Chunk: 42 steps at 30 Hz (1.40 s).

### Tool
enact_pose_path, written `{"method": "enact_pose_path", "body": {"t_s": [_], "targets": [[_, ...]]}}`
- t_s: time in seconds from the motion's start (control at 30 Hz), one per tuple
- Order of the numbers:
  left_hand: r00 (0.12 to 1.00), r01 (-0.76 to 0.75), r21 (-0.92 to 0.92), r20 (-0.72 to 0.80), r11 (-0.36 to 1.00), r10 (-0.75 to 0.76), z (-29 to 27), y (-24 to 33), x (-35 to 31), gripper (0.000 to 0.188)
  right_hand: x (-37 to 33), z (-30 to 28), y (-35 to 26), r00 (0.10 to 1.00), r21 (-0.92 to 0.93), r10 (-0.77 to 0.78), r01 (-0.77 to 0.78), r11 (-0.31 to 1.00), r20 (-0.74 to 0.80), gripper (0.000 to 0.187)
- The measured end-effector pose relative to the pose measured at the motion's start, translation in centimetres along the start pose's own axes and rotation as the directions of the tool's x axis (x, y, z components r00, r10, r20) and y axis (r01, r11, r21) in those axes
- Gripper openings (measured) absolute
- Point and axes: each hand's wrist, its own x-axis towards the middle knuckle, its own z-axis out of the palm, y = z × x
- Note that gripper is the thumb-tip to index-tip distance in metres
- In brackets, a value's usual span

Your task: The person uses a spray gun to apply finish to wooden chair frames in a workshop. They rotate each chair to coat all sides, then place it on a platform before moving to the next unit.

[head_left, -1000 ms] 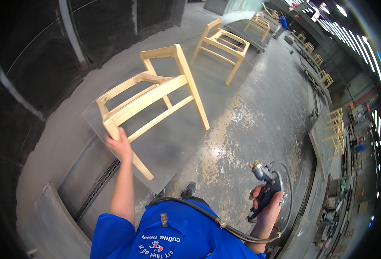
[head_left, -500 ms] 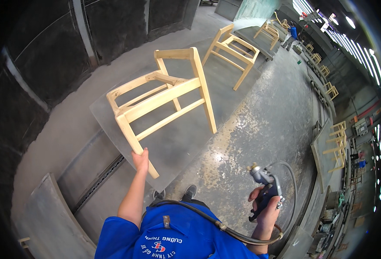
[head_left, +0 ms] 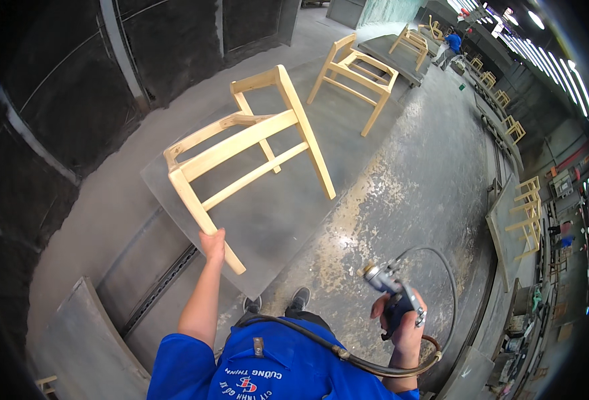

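Observation:
My left hand (head_left: 212, 245) is wrapped round the lower part of a leg of a pale wooden chair frame (head_left: 241, 144). The frame has a backrest and an open seat, and it leans tilted over a flat grey board (head_left: 268, 230). In my right hand (head_left: 409, 330) is a dark spray gun (head_left: 399, 301) with a metal nozzle end pointing up and left, toward the chair's side but well apart from it. A thin grey hose (head_left: 452, 287) loops from the gun, and a thicker brown hose (head_left: 388, 371) runs across my waist.
A second chair frame (head_left: 358, 81) stands farther along the boards, with another (head_left: 411, 45) beyond it. A co-worker in blue (head_left: 452, 43) is at the far end. Several frames (head_left: 526, 217) line the right side. A chain track (head_left: 158, 291) runs at left, beside a grey panel (head_left: 84, 340).
The gun in my right hand has swung left, its nozzle now nearer the chair. The chair frame has turned and tilted slightly leftward in my left hand's grip.

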Motion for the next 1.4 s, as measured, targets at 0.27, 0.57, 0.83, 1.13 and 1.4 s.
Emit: {"method": "enact_pose_path", "body": {"t_s": [0.27, 0.57, 0.83, 1.13, 1.4], "targets": [[0.991, 0.121, 0.026, 0.047, 0.992, -0.122, 1.7, -5.6, -1.4, 0.049, 0.3, -1.6, 2.9, 0.973, 0.036, -0.005, 0.014, 0.999, -0.232, 0.082], [0.993, 0.02, 0.024, -0.114, 1.0, -0.017, 4.7, -7.9, -1.2, 0.042, 1.1, -0.8, 6.5, 0.982, 0.071, 0.117, -0.128, 0.989, 0.146, 0.086], [0.995, 0.024, -0.075, -0.091, 0.997, -0.031, 5.9, -10.3, -0.6, 0.04, 1.6, -2.4, 11.3, 0.998, 0.018, 0.065, -0.065, 0.998, -0.013, 0.079], [0.989, -0.016, -0.099, -0.149, 0.995, 0.001, 8.0, -12.5, 0.5, 0.036, 3.1, -7.8, 13.7, 0.995, -0.011, 0.063, -0.064, 0.998, -0.074, 0.088], [0.981, -0.029, -0.117, -0.193, 0.993, 0.006, 9.4, -11.9, 0.0, 0.032, 7.6, -12.6, 21.2, 0.982, 0.092, 0.104, -0.09, 0.992, -0.157, 0.078]]}}
